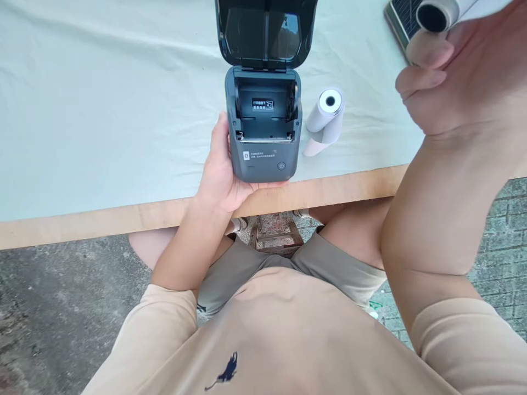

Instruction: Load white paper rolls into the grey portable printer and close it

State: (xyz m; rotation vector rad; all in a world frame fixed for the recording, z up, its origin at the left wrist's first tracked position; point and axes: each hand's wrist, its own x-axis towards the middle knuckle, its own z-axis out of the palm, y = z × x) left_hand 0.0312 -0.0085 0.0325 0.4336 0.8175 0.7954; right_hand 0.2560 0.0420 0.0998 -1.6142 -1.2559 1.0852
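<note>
A dark grey label printer [265, 159] is in front of me at the table's near edge. Its lid [265, 33] is raised, and the paper compartment shows a small printed label inside, with no roll in it. My left hand [224, 175] cradles the printer from below, thumb along its left side. High on the right, my right hand [457, 82] is raised with its fingers curled round a white paper roll [450, 8], whose dark core end faces me. The top edge of the frame cuts off part of this roll.
Right of the printer, a second white roll [317, 118] stands on the pale tablecloth [102, 109], its loose end partly unwound. A dark flat object with a grid pattern [405, 16] lies at the upper right. The table's wooden edge [102, 218] runs above my legs.
</note>
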